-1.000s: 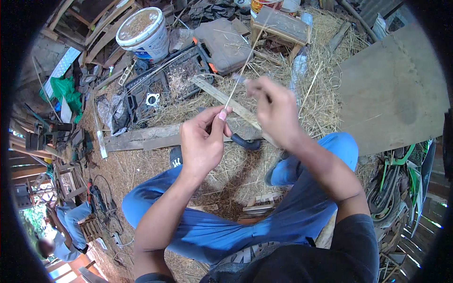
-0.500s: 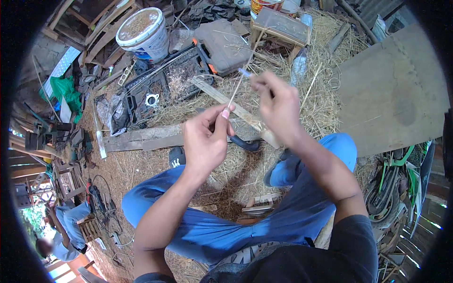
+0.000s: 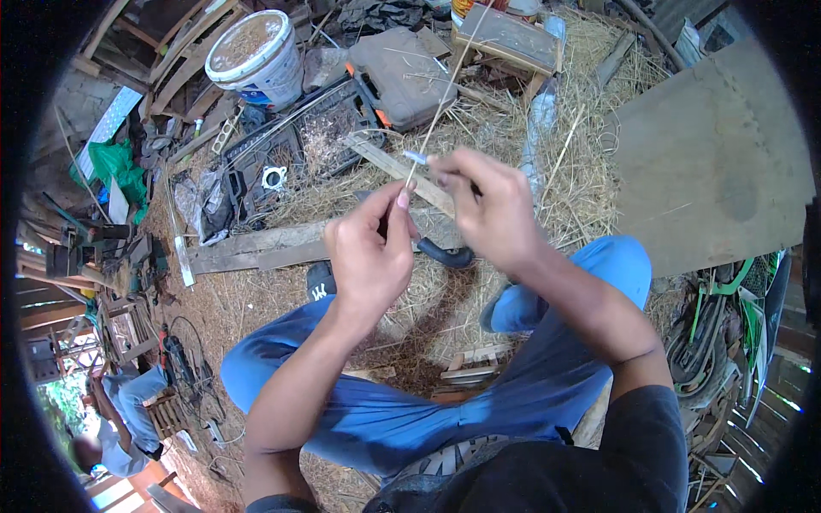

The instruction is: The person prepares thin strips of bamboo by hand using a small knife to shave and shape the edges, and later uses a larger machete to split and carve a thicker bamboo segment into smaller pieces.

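Observation:
My left hand [image 3: 368, 248] is closed, with thumb and forefinger pinching the lower end of a long thin stick [image 3: 441, 107]. The stick slants up and away, past the grey case. In my right hand [image 3: 500, 209], curled fingers grip a small pale tool [image 3: 416, 157]; its end touches or lies just beside the stick, a little above my left fingertips. Its exact kind is too small to make out. Below my hands, a black curved handle [image 3: 446, 254] lies on the straw-covered ground, its other end hidden behind my left hand.
A wooden strip [image 3: 402, 175] and a plank [image 3: 256, 248] lie ahead. Farther off are a grey tool case [image 3: 402, 81], a white bucket [image 3: 256, 64] and a wooden box [image 3: 510, 43]. A brown board [image 3: 710, 162] lies right. Another person [image 3: 128, 419] sits far left.
My right hand has moved left and down along the stick, bringing the pale tool closer to my left fingertips. The stick stands slightly steeper; my left hand has barely shifted.

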